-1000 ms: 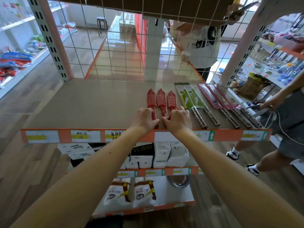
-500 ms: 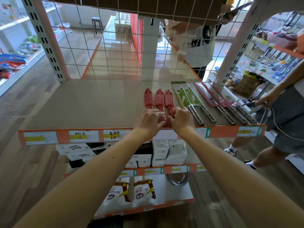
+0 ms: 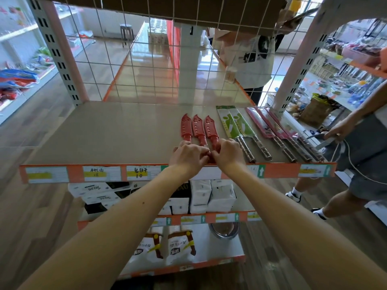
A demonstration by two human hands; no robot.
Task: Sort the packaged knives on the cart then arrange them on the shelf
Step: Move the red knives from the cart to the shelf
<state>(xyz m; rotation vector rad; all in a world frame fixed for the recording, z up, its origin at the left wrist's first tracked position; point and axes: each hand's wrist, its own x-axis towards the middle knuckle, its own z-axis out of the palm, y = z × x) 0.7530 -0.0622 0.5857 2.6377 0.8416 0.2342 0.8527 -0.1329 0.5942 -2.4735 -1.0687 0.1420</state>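
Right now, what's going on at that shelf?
A person is lining up packaged knives on the top shelf. The left hand and right hand both pinch the handle ends of three red knives near the front edge, apparently straightening them side by side. To their right, two green-packed knives and a row of pink-packed knives already lie in place, handles toward the front.
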